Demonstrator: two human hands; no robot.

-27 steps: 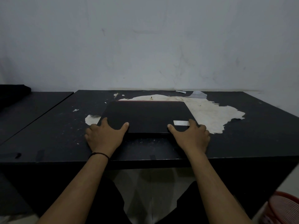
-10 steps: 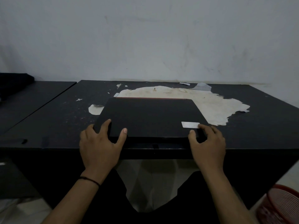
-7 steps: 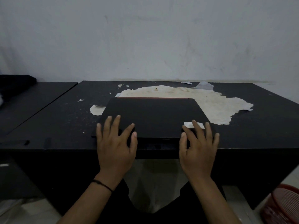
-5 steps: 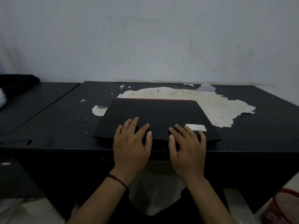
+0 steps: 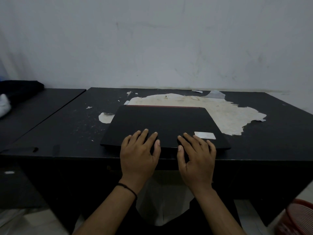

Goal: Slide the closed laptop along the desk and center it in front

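A closed black laptop with a red back edge and a white sticker near its front right corner lies flat on the black desk, close to the desk's front edge. My left hand rests with spread fingers on the lid's front edge, left of the middle. Just to its right, my right hand lies the same way, fingertips on the lid beside the sticker. Neither hand grips the laptop; the thumbs sit at the front edge.
The desk's top has a large pale patch of peeled surface behind and right of the laptop. A second black desk adjoins on the left, with a dark bundle on it. A red basket stands on the floor at lower right.
The laptop has come nearer to the desk's front edge. Both hands have left its front corners and moved inward to the middle of the front edge, fingers now flat on the lid.
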